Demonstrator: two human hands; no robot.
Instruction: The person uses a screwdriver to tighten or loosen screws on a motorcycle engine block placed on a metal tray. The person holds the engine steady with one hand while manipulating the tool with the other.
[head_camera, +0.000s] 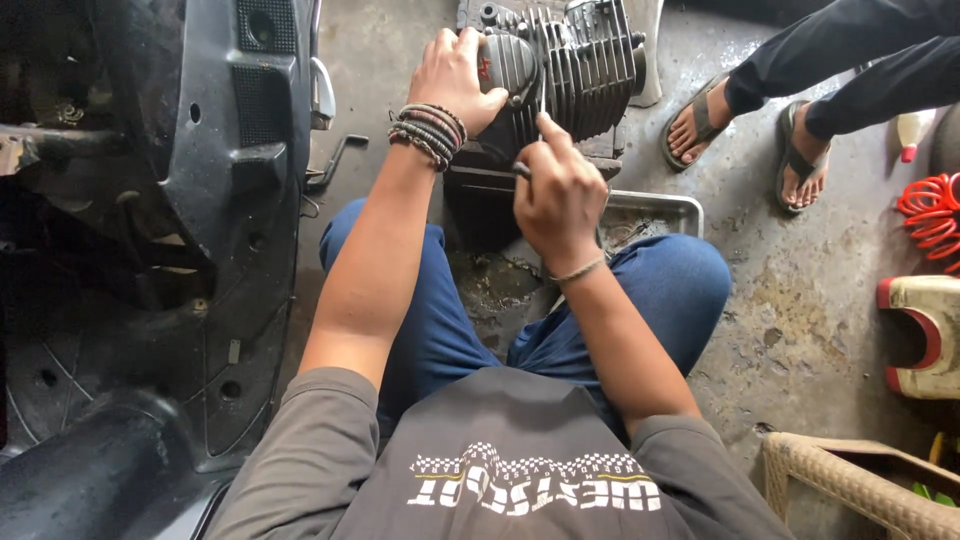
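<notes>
Your left hand (455, 75) lies flat over the rounded cover of the dark finned metal engine cylinder (570, 65), which stands on the concrete floor (800, 300) ahead of your knees. Your right hand (560, 195) pinches a thin metal tool (541, 105) against the fins, above a shallow steel tray (665, 205).

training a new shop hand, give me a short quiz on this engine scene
1. True or false: the left hand rests on top of the finned engine cylinder.
2. What does the right hand pinch: A a thin metal tool, B a hammer, C a rag?
3. What lies under the engine, between the knees?

Key: 1 true; 2 A; 3 a metal tray.
</notes>
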